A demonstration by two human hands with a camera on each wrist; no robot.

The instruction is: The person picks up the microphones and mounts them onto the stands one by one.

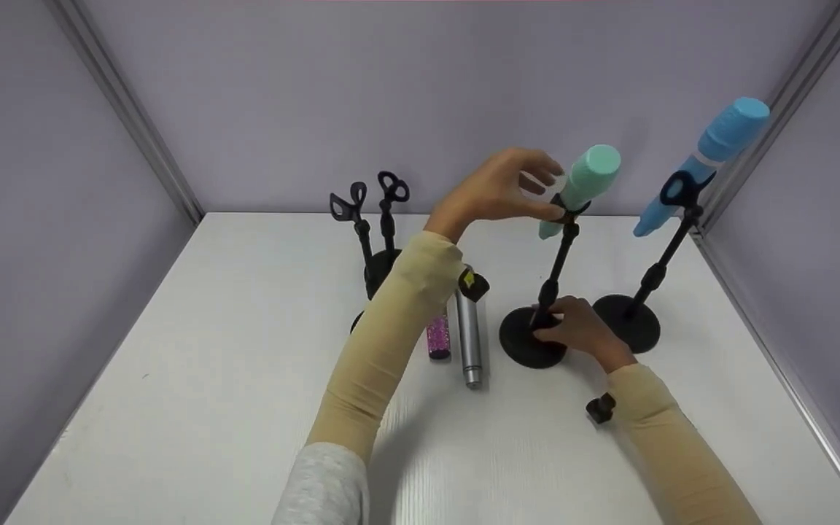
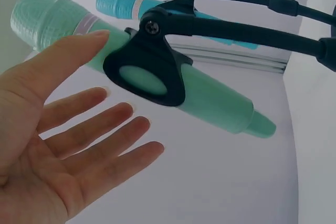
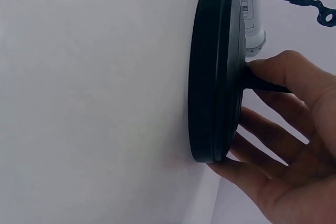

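Note:
A mint green microphone (image 1: pixel 591 175) sits slanted in the black clip (image 2: pixel 173 90) of a microphone stand (image 1: pixel 551 281). My left hand (image 1: pixel 507 186) is beside it, its thumb lying along the microphone by the clip. The other fingers of that hand are spread and extended below the microphone in the left wrist view. Down at the table, my right hand (image 1: pixel 580 328) holds the foot of the stand's pole, thumb and forefinger at the pole. Its lower fingers touch the edge of the round black base (image 3: pixel 215 77).
A blue microphone (image 1: pixel 733 131) rests in a second stand (image 1: pixel 653 277) at the right. Left of my hands, a silver microphone (image 1: pixel 469 339) and a pink glittery one (image 1: pixel 438 335) lie on the white table (image 1: pixel 208 379). Two further stands (image 1: pixel 389 219) are partly behind my left forearm.

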